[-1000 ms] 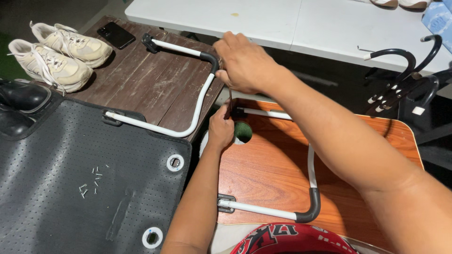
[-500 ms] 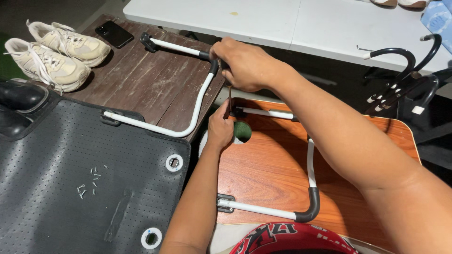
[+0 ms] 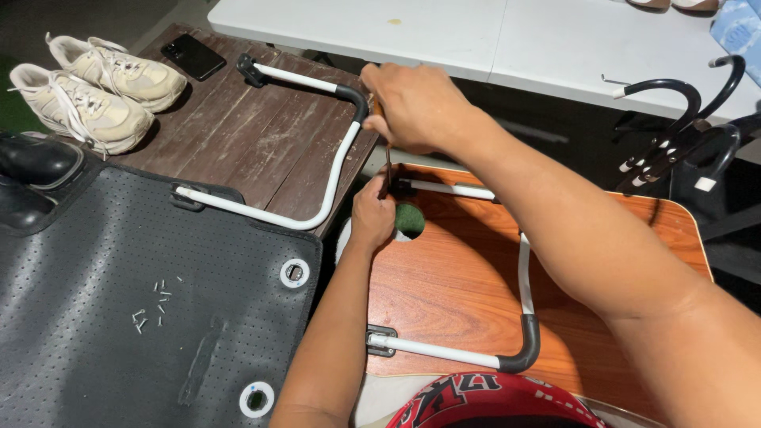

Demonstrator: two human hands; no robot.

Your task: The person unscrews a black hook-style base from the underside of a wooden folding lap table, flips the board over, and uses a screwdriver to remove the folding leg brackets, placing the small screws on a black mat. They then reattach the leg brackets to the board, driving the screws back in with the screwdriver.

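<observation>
My right hand (image 3: 412, 103) is closed around the handle of a screwdriver (image 3: 387, 168) that stands upright, its tip down at the far left corner of a reddish wooden board (image 3: 460, 277). My left hand (image 3: 372, 215) pinches at that same corner, beside the end of a white U-shaped tube leg (image 3: 524, 269) with dark bends. The leg's near end sits in a metal bracket (image 3: 380, 341) on the board. A round hole (image 3: 410, 221) in the board shows green just right of my left hand.
A second white U-shaped leg (image 3: 337, 170) lies across a dark wooden table (image 3: 238, 135) and a black perforated mat (image 3: 103, 349) with several small screws (image 3: 154, 305). Sneakers (image 3: 95, 79), a phone (image 3: 193, 56), black shoes (image 3: 32, 166), a white table (image 3: 444, 32), black curved hooks (image 3: 674, 119).
Both hands stay at the board's far left corner. My right hand has shifted only slightly on the screwdriver, and the shaft now shows below it.
</observation>
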